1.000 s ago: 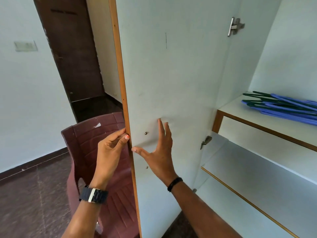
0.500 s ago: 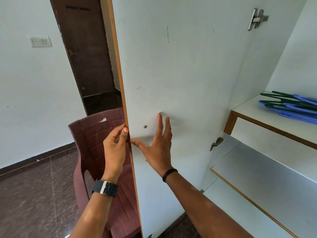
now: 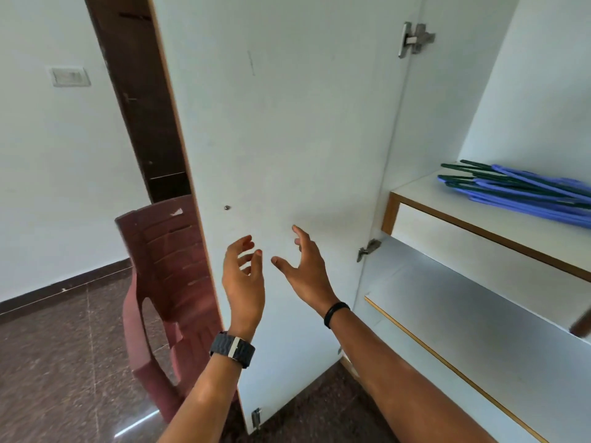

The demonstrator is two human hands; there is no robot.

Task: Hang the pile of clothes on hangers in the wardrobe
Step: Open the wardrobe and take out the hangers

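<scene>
Your left hand (image 3: 243, 276) and right hand (image 3: 305, 266) are raised side by side in front of the inner face of the open wardrobe door (image 3: 287, 139), fingers spread and loosely bent, each holding nothing; whether any fingertip touches the door panel cannot be told. The left wrist carries a dark watch (image 3: 232, 348); the right wrist carries a thin black band (image 3: 335, 313). The door is white with a wood-coloured edge, fixed to the wardrobe by an upper hinge (image 3: 415, 39) and a lower hinge (image 3: 368, 249) at its right side, with a small metal stud (image 3: 227, 207) showing above your left hand. To the right, inside the wardrobe, a stack of blue and green hangers (image 3: 524, 191) lies flat on the upper shelf (image 3: 425, 190), well apart from both hands; a lower shelf (image 3: 463, 302) sits beneath it. No clothes appear in view. To the left of the door stands a maroon plastic chair (image 3: 160, 282) on the dark polished floor (image 3: 57, 362). Farther left are a white wall with a switch plate (image 3: 68, 76) and a dark brown room door (image 3: 137, 100).
</scene>
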